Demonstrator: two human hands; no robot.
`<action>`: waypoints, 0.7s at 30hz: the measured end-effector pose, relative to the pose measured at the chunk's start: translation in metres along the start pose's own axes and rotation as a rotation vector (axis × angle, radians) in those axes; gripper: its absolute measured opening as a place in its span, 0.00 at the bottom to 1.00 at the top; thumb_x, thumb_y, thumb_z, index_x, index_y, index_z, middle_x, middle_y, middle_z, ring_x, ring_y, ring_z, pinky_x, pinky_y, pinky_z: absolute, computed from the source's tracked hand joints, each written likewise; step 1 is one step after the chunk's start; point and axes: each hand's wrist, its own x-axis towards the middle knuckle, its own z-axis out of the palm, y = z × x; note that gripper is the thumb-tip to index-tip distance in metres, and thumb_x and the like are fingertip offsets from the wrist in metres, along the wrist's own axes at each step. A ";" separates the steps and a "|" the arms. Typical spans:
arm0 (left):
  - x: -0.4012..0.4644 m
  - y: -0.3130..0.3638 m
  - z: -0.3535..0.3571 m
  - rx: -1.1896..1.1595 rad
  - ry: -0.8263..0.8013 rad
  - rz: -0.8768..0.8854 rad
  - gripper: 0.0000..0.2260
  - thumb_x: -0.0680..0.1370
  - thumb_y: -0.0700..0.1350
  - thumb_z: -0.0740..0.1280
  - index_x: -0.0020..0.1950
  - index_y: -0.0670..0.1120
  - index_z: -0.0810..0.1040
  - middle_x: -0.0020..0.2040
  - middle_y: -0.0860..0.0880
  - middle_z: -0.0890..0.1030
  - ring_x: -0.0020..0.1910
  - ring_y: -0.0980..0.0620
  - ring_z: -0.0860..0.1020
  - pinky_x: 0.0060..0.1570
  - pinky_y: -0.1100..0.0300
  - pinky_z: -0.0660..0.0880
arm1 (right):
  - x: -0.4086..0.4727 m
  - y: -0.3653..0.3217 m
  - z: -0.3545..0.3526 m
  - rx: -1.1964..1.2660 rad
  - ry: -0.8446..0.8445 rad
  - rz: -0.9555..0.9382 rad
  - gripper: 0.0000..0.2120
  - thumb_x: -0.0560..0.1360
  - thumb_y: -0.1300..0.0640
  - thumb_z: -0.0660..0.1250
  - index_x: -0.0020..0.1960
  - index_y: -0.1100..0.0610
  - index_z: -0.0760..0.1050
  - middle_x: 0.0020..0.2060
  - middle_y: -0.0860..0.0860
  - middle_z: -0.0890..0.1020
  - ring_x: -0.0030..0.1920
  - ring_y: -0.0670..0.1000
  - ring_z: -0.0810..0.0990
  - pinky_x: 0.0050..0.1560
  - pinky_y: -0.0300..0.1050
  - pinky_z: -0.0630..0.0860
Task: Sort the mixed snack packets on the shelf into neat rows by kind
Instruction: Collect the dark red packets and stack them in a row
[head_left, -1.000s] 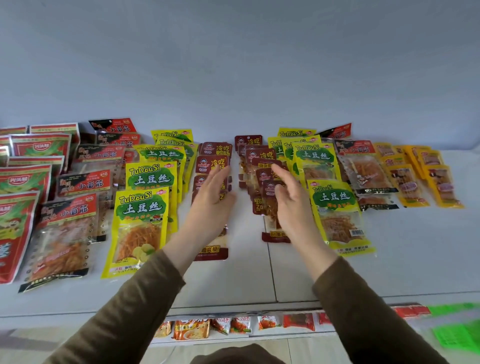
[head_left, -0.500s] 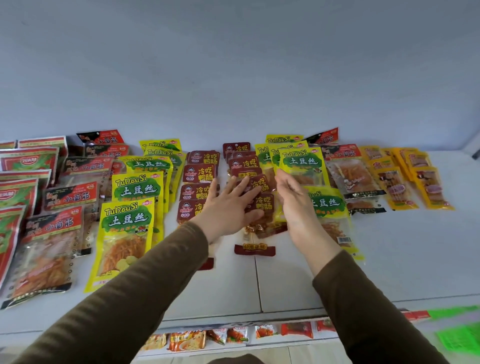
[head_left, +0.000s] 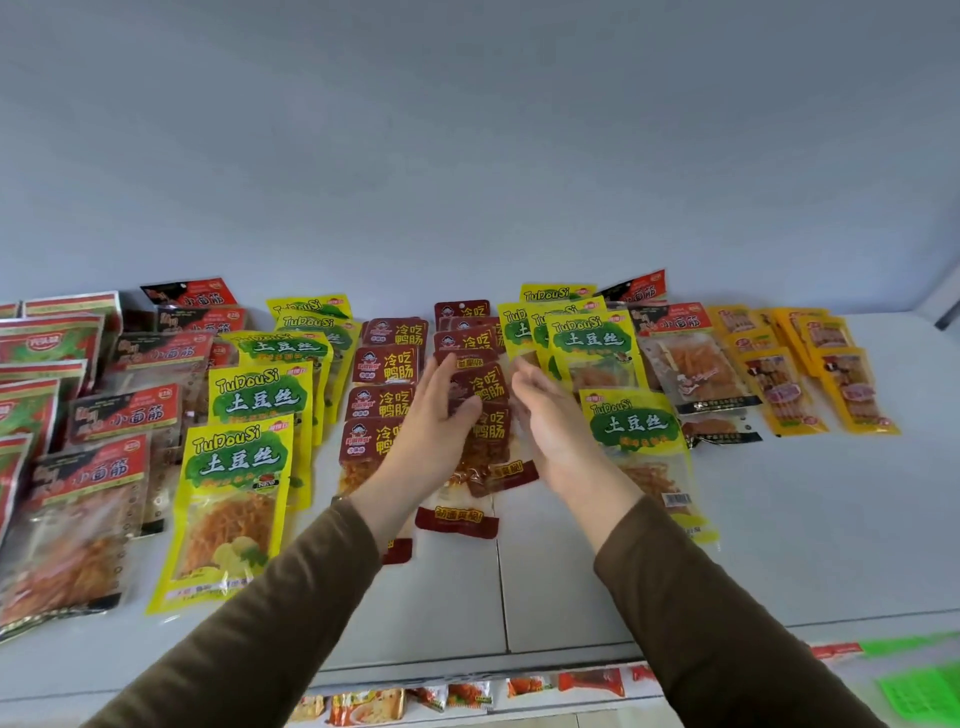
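My left hand (head_left: 431, 431) has crossed from the left maroon row (head_left: 384, 371) onto the middle maroon packets (head_left: 485, 387), and my right hand (head_left: 556, 426) has closed in beside them. Both lie flat, grasping nothing. I reckon I'm squaring that row.

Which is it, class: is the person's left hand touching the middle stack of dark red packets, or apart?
Touching. The head view shows the left hand lying on the dark red packets, fingers and thumb overlapping their faces, no gap.
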 end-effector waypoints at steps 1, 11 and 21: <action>-0.001 0.002 0.005 -0.107 -0.005 -0.054 0.30 0.86 0.50 0.61 0.85 0.55 0.50 0.85 0.55 0.47 0.83 0.50 0.50 0.79 0.51 0.56 | 0.001 0.002 0.001 0.033 -0.014 0.013 0.19 0.86 0.55 0.59 0.77 0.49 0.69 0.70 0.47 0.76 0.70 0.48 0.74 0.67 0.45 0.72; 0.022 0.021 0.003 -0.397 0.064 -0.222 0.16 0.85 0.46 0.62 0.72 0.56 0.68 0.68 0.47 0.77 0.64 0.47 0.79 0.62 0.47 0.78 | 0.020 -0.015 0.016 -0.077 0.003 0.015 0.16 0.87 0.52 0.57 0.72 0.52 0.73 0.64 0.51 0.80 0.61 0.51 0.79 0.64 0.51 0.75; 0.059 0.035 -0.006 -0.392 0.110 -0.319 0.13 0.85 0.43 0.63 0.69 0.47 0.68 0.52 0.47 0.81 0.46 0.51 0.81 0.32 0.63 0.76 | 0.045 -0.026 0.023 -0.188 0.069 -0.017 0.14 0.88 0.55 0.53 0.68 0.57 0.72 0.63 0.53 0.78 0.63 0.53 0.77 0.69 0.52 0.72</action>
